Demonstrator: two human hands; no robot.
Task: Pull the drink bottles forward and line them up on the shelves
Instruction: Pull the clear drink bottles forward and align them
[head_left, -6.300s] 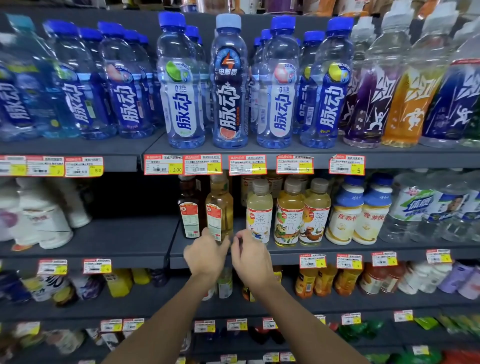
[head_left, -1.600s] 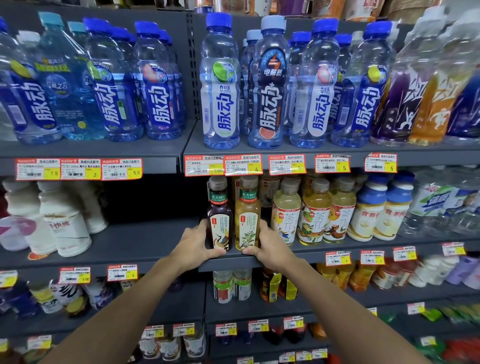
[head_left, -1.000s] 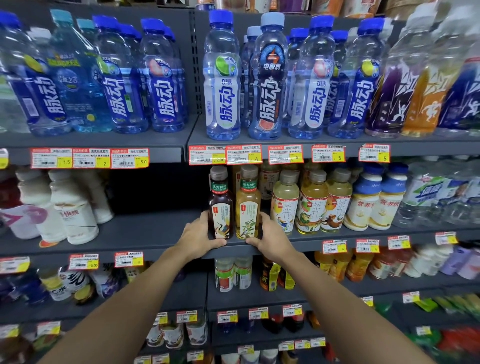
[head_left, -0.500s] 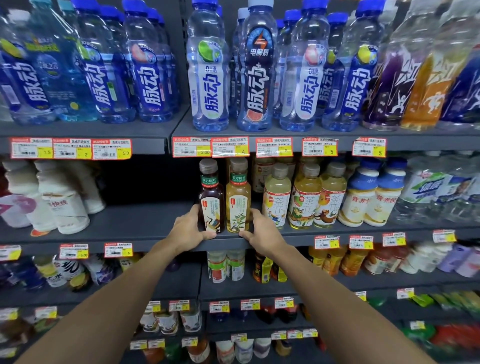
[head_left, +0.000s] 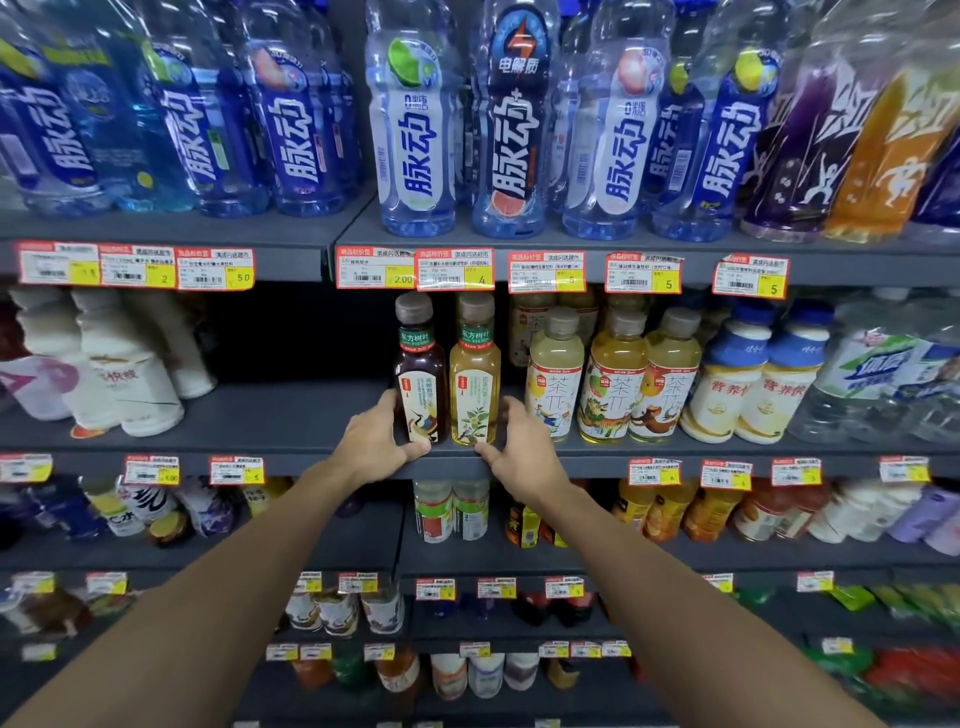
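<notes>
Tea bottles (head_left: 422, 387) stand at shelf edge (head_left: 291, 463).

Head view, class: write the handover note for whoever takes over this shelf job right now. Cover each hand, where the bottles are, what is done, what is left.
Left hand: grips the base of the dark tea bottle.
Right hand: grips the base of the golden tea bottle.
Both bottles stand upright, side by side, at the front edge of the middle shelf.
Done: the pair looks level with the pale tea bottles to its right.
Left: let go, then the other shelves; lower rows are too blurred to judge.
</notes>
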